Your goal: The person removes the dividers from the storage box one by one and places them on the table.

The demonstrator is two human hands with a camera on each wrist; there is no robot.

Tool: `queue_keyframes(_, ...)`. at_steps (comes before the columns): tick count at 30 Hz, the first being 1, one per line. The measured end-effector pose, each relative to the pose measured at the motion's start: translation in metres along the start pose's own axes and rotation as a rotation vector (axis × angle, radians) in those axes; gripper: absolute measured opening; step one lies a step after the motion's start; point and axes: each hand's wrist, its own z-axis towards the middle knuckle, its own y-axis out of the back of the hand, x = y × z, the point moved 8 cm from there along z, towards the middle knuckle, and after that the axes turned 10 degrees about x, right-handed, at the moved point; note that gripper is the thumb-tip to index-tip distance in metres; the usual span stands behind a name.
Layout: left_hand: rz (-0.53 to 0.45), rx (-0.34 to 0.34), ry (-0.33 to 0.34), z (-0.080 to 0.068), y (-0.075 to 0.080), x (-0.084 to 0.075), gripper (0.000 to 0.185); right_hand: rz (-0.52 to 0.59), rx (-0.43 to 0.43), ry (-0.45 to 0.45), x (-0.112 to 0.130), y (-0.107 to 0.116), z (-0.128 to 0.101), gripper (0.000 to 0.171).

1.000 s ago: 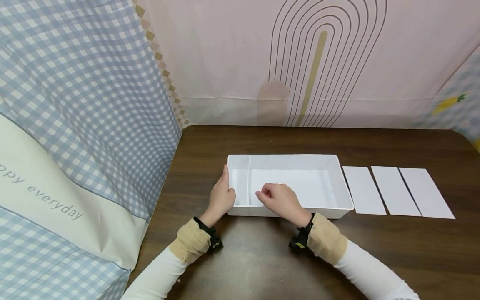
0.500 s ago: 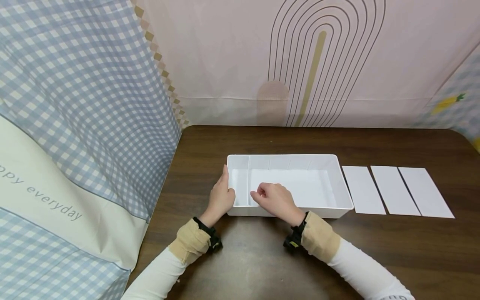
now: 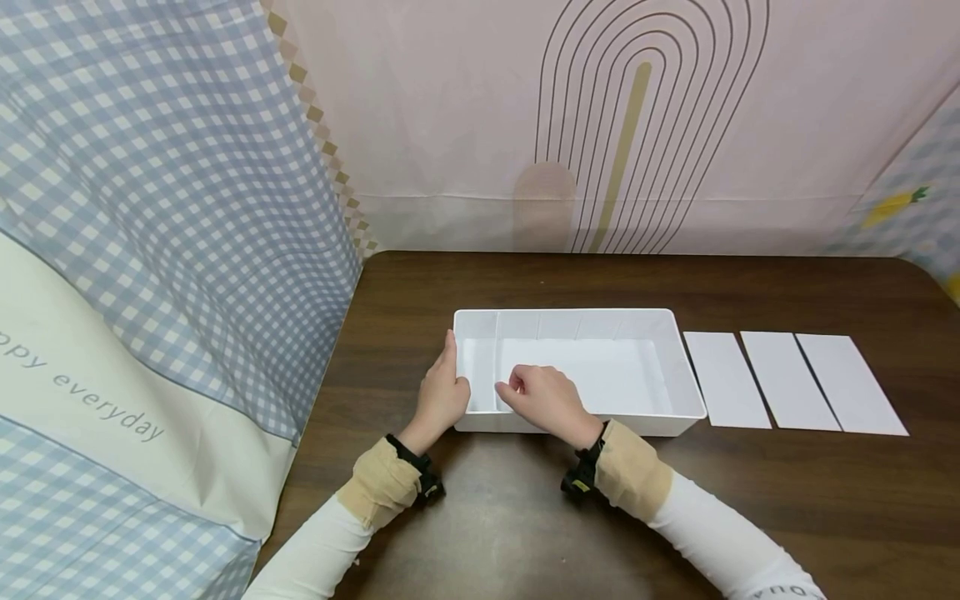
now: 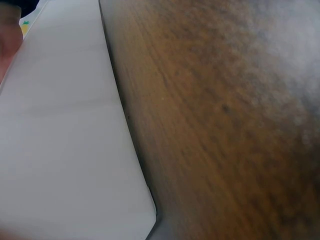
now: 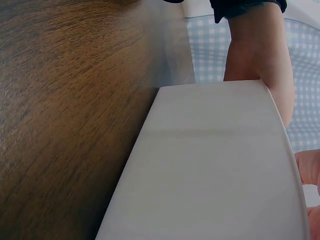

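The white plastic organiser tray [image 3: 577,371], rigid and rectangular with slotted walls, is braced at its left end by the left hand [image 3: 442,392], fingers laid straight. A thin divider panel [image 3: 498,367] is pinched by the right hand [image 3: 543,398] inside the tray; seating appears underway, requiring slot alignment. Three flat white panels [image 3: 795,382] lie toward the desk [image 3: 750,283] right edge.

place: staged home tabletop | cues: cloth backdrops [image 3: 187,208], wooden table [image 3: 525,283]

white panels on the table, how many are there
3, flat in a row right of the bin: one nearest it, one in the middle, one farthest right. A fourth already stands inside the bin.
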Motion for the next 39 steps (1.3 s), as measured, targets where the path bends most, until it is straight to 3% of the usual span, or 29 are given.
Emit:
queue_keyframes(22,0.014,-0.004,0.001,0.001,0.0,0.001,0.071,0.021,0.021,0.005,0.011,-0.005,0.008,0.03)
queue_keyframes(39,0.017,-0.006,-0.006,0.002,0.0,0.001,0.071,-0.07,0.091,-0.068,0.013,-0.013,0.013,0.037)
